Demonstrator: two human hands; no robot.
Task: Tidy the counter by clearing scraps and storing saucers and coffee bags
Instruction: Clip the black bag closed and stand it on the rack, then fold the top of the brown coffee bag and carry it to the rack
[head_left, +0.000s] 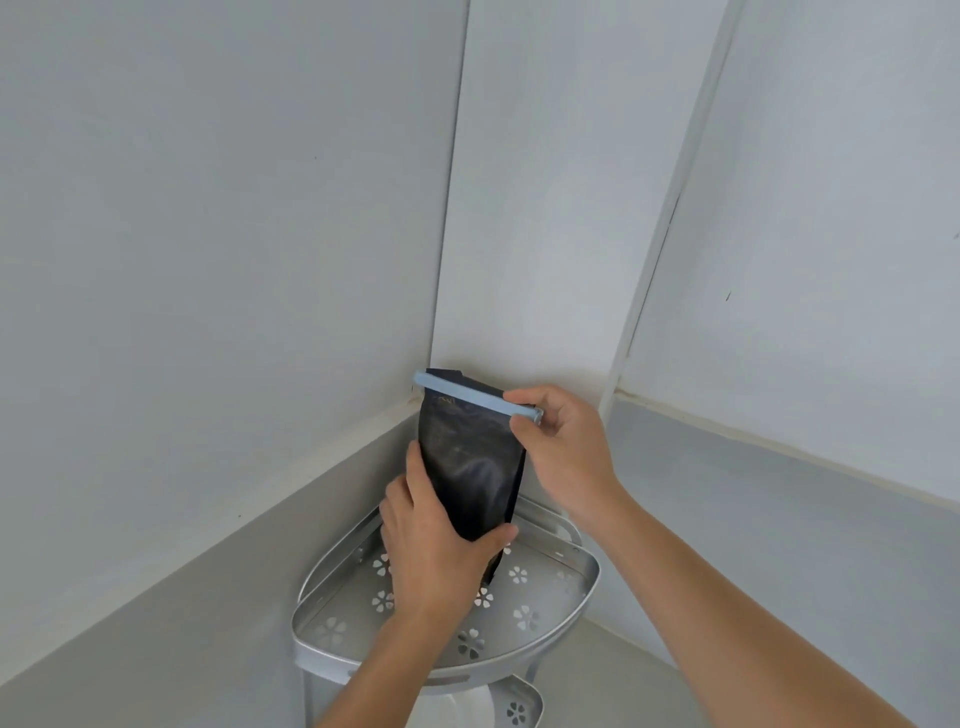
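Black foil coffee bag (470, 467) with blue plastic sealing clip (470, 396) held upright above perforated grey metal corner shelf (582, 587): left hand (431, 540) clasping base, right hand (563, 447) pinching clip end, likely steadying for placement.

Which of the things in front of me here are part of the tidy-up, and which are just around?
Part of the job:
- black coffee bag, held upright by both hands
- blue sealing clip across its top, pinched by the right hand
- left hand, gripping the bag's lower part
- top tier of the metal corner shelf, under the bag

Just around:
- lower shelf tier
- white walls
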